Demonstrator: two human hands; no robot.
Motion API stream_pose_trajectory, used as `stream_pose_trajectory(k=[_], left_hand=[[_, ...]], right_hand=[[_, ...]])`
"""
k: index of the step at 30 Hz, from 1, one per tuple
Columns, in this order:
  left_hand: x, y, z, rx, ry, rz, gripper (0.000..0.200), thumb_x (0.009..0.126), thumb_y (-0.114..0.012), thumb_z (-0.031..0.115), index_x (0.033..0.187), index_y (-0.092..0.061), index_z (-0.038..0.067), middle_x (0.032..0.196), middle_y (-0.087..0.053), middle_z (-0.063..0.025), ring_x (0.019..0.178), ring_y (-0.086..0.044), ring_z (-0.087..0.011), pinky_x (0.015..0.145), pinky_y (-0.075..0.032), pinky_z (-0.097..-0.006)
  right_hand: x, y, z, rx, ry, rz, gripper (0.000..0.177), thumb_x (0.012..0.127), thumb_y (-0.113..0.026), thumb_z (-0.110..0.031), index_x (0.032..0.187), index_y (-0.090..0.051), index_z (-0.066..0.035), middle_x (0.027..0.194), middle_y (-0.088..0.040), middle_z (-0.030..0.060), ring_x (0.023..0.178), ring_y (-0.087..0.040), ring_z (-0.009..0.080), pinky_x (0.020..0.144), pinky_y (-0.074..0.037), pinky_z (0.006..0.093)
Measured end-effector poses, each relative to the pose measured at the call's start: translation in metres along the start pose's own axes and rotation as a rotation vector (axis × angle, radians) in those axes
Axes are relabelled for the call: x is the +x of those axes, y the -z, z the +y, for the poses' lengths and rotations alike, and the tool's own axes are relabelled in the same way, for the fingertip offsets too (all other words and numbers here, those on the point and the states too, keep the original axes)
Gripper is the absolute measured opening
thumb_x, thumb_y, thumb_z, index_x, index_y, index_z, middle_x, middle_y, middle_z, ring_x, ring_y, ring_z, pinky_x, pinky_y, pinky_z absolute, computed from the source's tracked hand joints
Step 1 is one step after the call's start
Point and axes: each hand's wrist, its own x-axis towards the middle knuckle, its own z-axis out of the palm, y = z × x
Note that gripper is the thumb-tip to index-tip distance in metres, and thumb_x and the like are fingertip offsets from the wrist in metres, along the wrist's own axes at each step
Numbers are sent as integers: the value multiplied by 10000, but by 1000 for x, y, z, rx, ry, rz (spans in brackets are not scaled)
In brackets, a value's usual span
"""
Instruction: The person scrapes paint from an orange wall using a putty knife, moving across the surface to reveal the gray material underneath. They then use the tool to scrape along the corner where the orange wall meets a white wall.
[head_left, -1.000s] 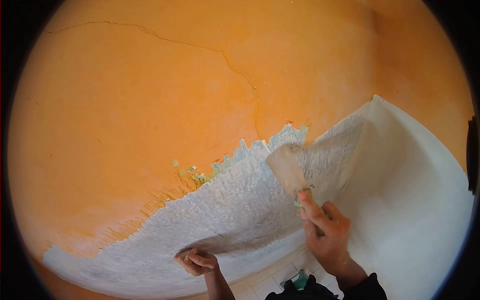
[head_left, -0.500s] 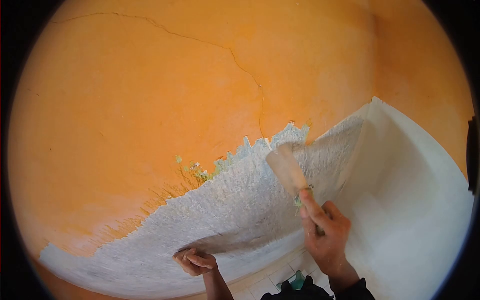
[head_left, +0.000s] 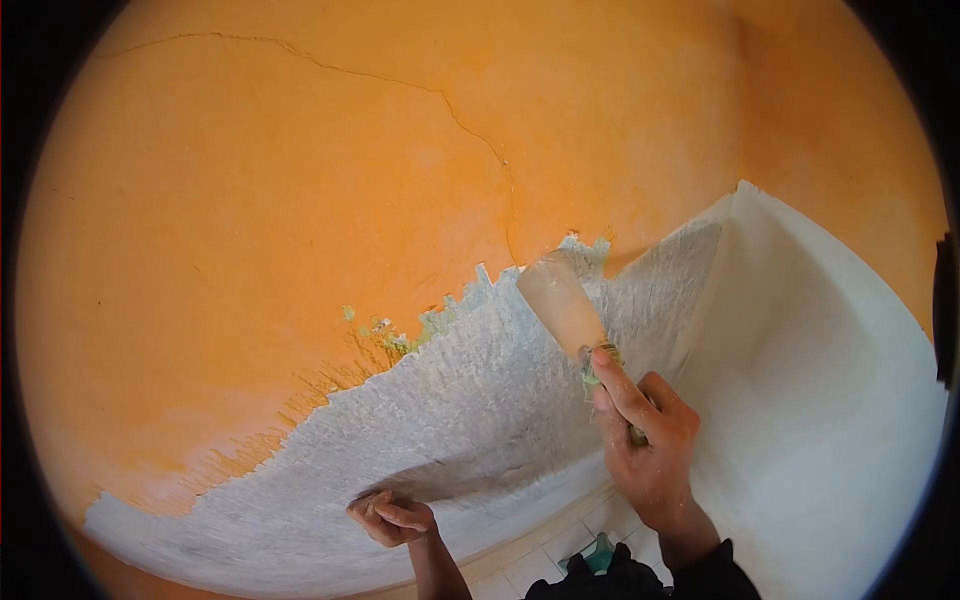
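Advancing since the previous view, the putty knife (head_left: 565,310) in my right hand (head_left: 655,455) had reached the ragged edge of the orange paint (head_left: 250,200), putting work at the boundary. Right fingers clenched its handle (head_left: 588,371); left hand (head_left: 392,518) fingers were folded, nothing visible inside.

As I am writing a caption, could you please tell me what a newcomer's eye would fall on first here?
Probably the bright orange paint across the upper part of the view, with a thin crack winding down it. Next comes the scraper in the right hand, just right of centre, by the ragged boundary between paint and grey surface.
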Motion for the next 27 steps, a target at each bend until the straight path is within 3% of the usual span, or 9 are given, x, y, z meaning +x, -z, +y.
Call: stream_pose_trajectory(k=[3, 6, 9, 12, 15, 27], left_hand=[[0, 4, -2, -11, -28, -48, 264, 919, -408, 126, 693, -473, 5, 668, -430, -85, 602, -414, -202, 531, -326, -308], [0, 2, -1, -11, -24, -52, 266, 918, -415, 126, 689, -473, 5, 669, -430, -86, 605, -417, -203, 534, -328, -307], [-7, 3, -3, 0, 26, -32, 271, 920, -412, 133, 689, -471, 5, 666, -426, -85, 611, -416, -205, 530, -324, -309], [-1, 0, -2, -24, -45, -30, 280, 925, -403, 136, 687, -468, 5, 665, -422, -84, 607, -409, -202, 524, -318, -310], [-7, 0, 1, 10, 15, -14, 238, 893, -402, 90, 678, -471, 13, 633, -427, -81, 580, -401, -205, 525, -319, -323], [-4, -10, 4, 16, 52, 71, 287, 911, -421, 133, 650, -451, 17, 638, -403, -81, 581, -387, -205, 515, -297, -319]], right_hand=[[-31, -4, 15, -34, -6, -32, 466, 779, -706, -35, 1217, -628, -174, 571, -396, 48, 434, -378, 137, 404, -353, 290], [-34, -2, 29, -18, -158, 27, 436, 793, -691, -31, 1207, -634, -155, 560, -387, 51, 441, -369, 141, 411, -340, 291], [0, 7, 27, -14, -122, 108, 400, 804, -678, -26, 1188, -644, -133, 555, -377, 55, 453, -369, 146, 419, -331, 294], [-30, 0, 37, 22, -205, 34, 380, 806, -671, -21, 1172, -652, -122, 556, -375, 59, 464, -376, 144, 426, -330, 297], [-16, 5, 42, 60, -182, 120, 381, 807, -671, -22, 1174, -650, -122, 556, -372, 59, 466, -374, 142, 425, -328, 296], [-11, 14, 62, 40, -182, 2, 425, 798, -687, -32, 1198, -642, -170, 576, -370, 42, 446, -349, 128, 415, -316, 288]])
